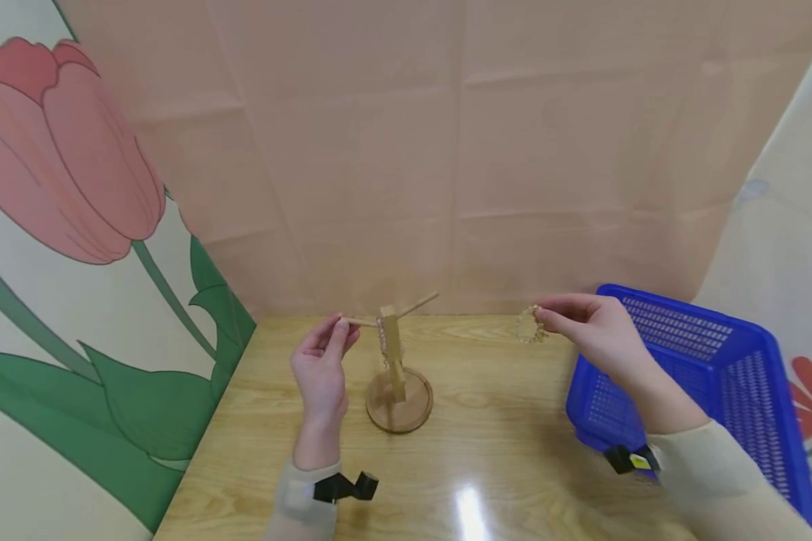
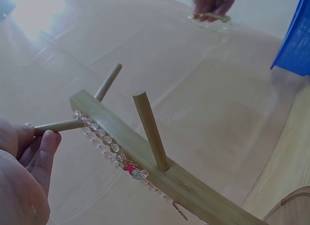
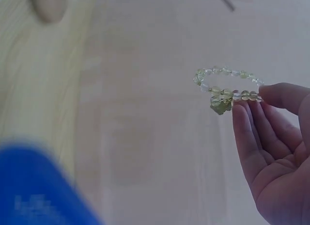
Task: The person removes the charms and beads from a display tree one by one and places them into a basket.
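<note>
A wooden stand (image 1: 394, 349) with pegs and a round base (image 1: 406, 413) is upright on the table. My left hand (image 1: 322, 364) pinches the end of its left peg (image 2: 60, 126) between thumb and fingers. From that peg, against the post, hangs a clear pinkish bead bracelet (image 2: 114, 148) with a small red charm. Off to the right, my right hand (image 1: 592, 327) holds up a second bracelet (image 3: 227, 93) of pale yellow-green and clear beads, pinched at one side by thumb and fingertips. A green charm (image 3: 221, 106) dangles from it.
A blue plastic basket (image 1: 751, 338) stands on the right of the wooden table (image 1: 501, 391), under my right forearm. Behind the table hangs a pinkish cloth (image 1: 460, 188). Another peg (image 1: 419, 303) sticks out from the post toward the right hand's side.
</note>
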Tool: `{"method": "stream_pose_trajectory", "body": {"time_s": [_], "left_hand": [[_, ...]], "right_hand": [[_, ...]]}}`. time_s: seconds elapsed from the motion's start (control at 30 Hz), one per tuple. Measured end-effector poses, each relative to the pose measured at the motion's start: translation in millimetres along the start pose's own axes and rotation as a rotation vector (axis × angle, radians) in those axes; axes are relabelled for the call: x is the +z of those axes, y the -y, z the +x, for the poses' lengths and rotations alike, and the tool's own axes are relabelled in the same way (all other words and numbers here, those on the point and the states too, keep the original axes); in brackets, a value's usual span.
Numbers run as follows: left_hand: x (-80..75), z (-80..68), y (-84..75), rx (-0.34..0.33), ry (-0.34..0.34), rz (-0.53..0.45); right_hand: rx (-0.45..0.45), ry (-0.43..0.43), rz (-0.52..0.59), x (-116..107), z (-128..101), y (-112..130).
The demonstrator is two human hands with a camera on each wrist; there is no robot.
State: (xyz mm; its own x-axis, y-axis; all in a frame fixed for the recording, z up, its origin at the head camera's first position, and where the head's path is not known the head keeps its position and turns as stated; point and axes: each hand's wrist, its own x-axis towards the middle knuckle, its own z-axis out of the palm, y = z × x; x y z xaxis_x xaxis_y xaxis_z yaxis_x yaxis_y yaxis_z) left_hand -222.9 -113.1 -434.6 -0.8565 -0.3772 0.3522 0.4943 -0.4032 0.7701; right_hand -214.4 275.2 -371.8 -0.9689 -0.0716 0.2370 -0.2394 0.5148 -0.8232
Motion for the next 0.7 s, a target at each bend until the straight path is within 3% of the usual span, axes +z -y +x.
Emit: {"method": "stream_pose_trajectory", "body": {"time_s": [0.4, 0.7], "left_hand": [[2.4, 2.2, 1.6, 0.015, 0.019, -0.034], [-0.5, 1.8, 1.3, 0.005, 0.009, -0.034]], "right_hand": [[0.098, 0.052, -0.147, -57.6, -14.0, -48.7], [0.128, 0.097, -0.153, -84.1, -16.5, -81.6]]}}
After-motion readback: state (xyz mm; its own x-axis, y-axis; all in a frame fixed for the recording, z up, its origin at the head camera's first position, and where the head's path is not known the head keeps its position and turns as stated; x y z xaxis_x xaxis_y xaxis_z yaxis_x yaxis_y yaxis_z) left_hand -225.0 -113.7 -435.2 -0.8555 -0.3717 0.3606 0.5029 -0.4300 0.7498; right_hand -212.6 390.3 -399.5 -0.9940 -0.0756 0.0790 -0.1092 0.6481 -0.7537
